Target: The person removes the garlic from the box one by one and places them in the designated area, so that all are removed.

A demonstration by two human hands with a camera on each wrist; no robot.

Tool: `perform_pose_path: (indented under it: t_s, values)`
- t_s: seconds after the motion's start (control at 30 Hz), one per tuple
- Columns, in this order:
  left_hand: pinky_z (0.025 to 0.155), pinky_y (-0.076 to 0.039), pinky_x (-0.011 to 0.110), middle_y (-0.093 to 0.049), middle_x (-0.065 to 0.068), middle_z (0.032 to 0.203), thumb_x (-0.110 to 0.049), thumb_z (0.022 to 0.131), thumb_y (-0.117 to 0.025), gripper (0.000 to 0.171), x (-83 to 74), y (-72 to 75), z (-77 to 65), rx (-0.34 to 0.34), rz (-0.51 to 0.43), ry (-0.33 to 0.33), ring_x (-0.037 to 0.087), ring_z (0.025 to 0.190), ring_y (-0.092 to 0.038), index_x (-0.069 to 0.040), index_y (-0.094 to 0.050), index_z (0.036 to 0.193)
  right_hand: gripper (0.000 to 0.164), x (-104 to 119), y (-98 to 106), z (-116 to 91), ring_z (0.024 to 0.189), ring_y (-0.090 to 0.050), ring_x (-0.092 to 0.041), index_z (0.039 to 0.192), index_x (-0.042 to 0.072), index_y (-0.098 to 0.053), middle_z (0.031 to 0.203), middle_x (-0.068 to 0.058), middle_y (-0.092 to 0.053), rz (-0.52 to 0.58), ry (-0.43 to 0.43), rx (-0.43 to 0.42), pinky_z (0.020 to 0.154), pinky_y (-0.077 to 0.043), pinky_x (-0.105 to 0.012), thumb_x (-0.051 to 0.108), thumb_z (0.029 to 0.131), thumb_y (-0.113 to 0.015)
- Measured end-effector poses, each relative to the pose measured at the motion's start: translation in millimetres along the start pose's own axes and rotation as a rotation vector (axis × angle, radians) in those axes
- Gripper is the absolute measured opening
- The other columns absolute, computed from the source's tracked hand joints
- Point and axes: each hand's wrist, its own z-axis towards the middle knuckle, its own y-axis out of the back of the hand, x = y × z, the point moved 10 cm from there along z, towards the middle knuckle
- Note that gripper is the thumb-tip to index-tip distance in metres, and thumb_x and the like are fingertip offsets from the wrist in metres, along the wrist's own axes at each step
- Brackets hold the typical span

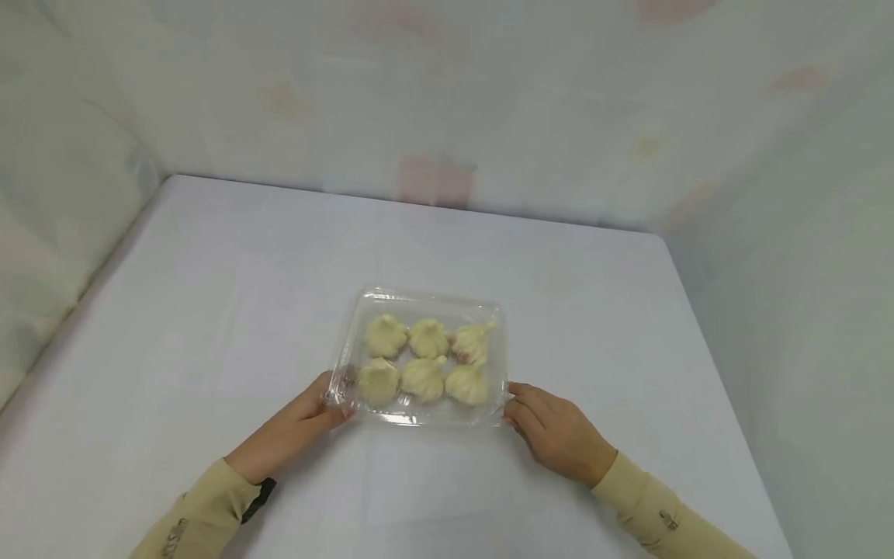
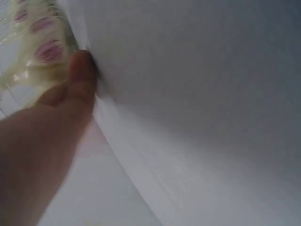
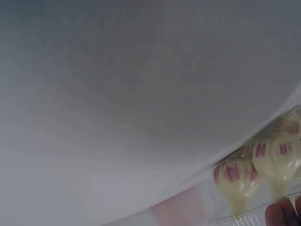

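A clear plastic tray (image 1: 363,310) is found near the middle of the white tabletop (image 1: 209,295), lying flat. Six garlic bulbs (image 1: 424,359) are contained in it, arranged in two rows of three; pink-purple streaks are seen on the bulbs in both wrist views.

The left hand (image 1: 307,419) is placed at the tray's near left corner. Its thumb is laid over the rim and the fingers appear tucked under the edge, so the corner is pinched. In the left wrist view the thumb (image 2: 82,75) is seen pressed against the clear wall, with bulbs just behind it.

The right hand (image 1: 555,431) is set against the tray's near right corner. Its fingers are loosely curved and the fingertips are in contact with the plastic edge; a closed grasp cannot be confirmed. Cream sleeves are worn on both forearms.

A pale patterned cloth (image 1: 489,101) is hung behind and beside the tabletop.
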Motion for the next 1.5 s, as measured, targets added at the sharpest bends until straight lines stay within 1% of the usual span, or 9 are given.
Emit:
perform_pose_path:
  t_s: [0.13, 0.23, 0.43, 0.6, 0.8, 1.0, 1.23, 1.37, 1.5]
  values:
    - [0.116, -0.016, 0.063, -0.021, 0.028, 0.161, -0.028, 0.108, -0.05, 0.069, -3.2, -8.7, 4.3, -0.01, 0.05, 0.017, 0.044, 0.149, -0.013, 0.004, -0.016, 0.159, 0.03, -17.6, 10.0, 0.6, 0.081, -0.069, -0.028, 0.092, -0.003, -0.06, 0.093, -0.017, -0.064, 0.087, -0.118, -0.036, 0.061, -0.058, -0.028, 0.013, 0.111, -0.043]
    - [0.116, -0.015, 0.064, -0.019, 0.028, 0.161, -0.023, 0.109, -0.049, 0.066, -10.1, -11.1, 7.0, -0.017, 0.078, -0.013, 0.045, 0.149, -0.012, 0.006, -0.016, 0.158, 0.032, -38.9, 25.9, 9.7, 0.079, -0.068, -0.025, 0.095, -0.004, -0.061, 0.093, -0.015, -0.065, 0.161, -0.222, -0.091, 0.062, -0.057, -0.028, 0.017, 0.111, -0.043]
    - [0.115, -0.018, 0.064, -0.021, 0.028, 0.161, -0.026, 0.109, -0.049, 0.067, -12.8, -4.9, 10.3, -0.012, 0.084, -0.029, 0.045, 0.148, -0.016, 0.004, -0.016, 0.158, 0.039, -121.3, 50.4, 50.6, 0.083, -0.061, -0.02, 0.097, -0.004, -0.055, 0.091, -0.011, -0.059, 0.214, -0.479, -0.17, 0.074, -0.051, -0.026, 0.029, 0.111, -0.042]
    - [0.117, -0.013, 0.062, -0.011, 0.022, 0.165, -0.034, 0.107, -0.053, 0.08, -4.4, -4.8, 16.6, 0.021, 0.008, 0.018, 0.04, 0.151, -0.006, -0.004, -0.004, 0.162, 0.039, -186.9, 29.5, 81.3, 0.082, -0.064, -0.022, 0.103, -0.003, -0.052, 0.086, -0.011, -0.063, 0.245, -0.595, -0.187, 0.076, -0.052, -0.031, 0.033, 0.11, -0.038]
    - [0.117, -0.016, 0.06, -0.004, 0.023, 0.165, -0.042, 0.101, -0.062, 0.102, -2.4, -6.1, 26.5, 0.051, 0.054, 0.068, 0.042, 0.149, -0.013, -0.016, 0.017, 0.161, 0.035, -235.6, -7.6, 78.1, 0.073, -0.066, -0.019, 0.111, -0.001, -0.057, 0.084, -0.011, -0.066, 0.322, -0.8, -0.19, 0.07, -0.055, -0.032, 0.029, 0.111, -0.038]
    - [0.116, -0.018, 0.063, 0.0, 0.021, 0.166, -0.043, 0.1, -0.064, 0.107, -3.8, -2.8, 30.5, 0.065, 0.139, 0.058, 0.044, 0.148, -0.015, -0.014, 0.02, 0.159, 0.045, -248.2, -55.1, 52.7, 0.091, -0.068, -0.027, 0.138, -0.001, -0.051, 0.111, -0.02, -0.065, 0.517, -1.006, -0.045, 0.079, -0.058, -0.037, 0.034, 0.111, -0.043]
    - [0.115, -0.022, 0.061, 0.003, 0.016, 0.167, -0.042, 0.1, -0.064, 0.104, -5.7, -1.5, 33.9, 0.088, 0.156, 0.025, 0.042, 0.147, -0.018, -0.016, 0.016, 0.161, 0.051, -230.9, -96.3, -6.1, 0.117, -0.061, -0.036, 0.153, -0.002, -0.037, 0.141, -0.022, -0.053, 0.835, -1.226, 0.129, 0.093, -0.054, -0.041, 0.016, 0.107, -0.052]
    - [0.115, -0.022, 0.061, 0.002, 0.013, 0.168, -0.04, 0.1, -0.065, 0.102, -5.6, -2.8, 34.0, 0.093, 0.141, 0.013, 0.04, 0.148, -0.017, -0.019, 0.014, 0.162, 0.053, -220.0, -102.1, -33.1, 0.128, -0.052, -0.04, 0.153, -0.006, -0.034, 0.148, -0.026, -0.046, 0.994, -1.295, 0.138, 0.099, -0.051, -0.045, 0.013, 0.107, -0.051]
    - [0.115, -0.024, 0.059, -0.004, 0.011, 0.168, -0.037, 0.1, -0.066, 0.103, -5.8, -8.0, 32.9, 0.103, 0.107, -0.019, 0.038, 0.149, -0.016, -0.023, 0.016, 0.161, 0.05, -214.6, -86.2, -56.4, 0.129, -0.05, -0.04, 0.149, -0.008, -0.037, 0.145, -0.028, -0.047, 1.022, -1.339, 0.073, 0.1, -0.05, -0.043, 0.017, 0.108, -0.051]
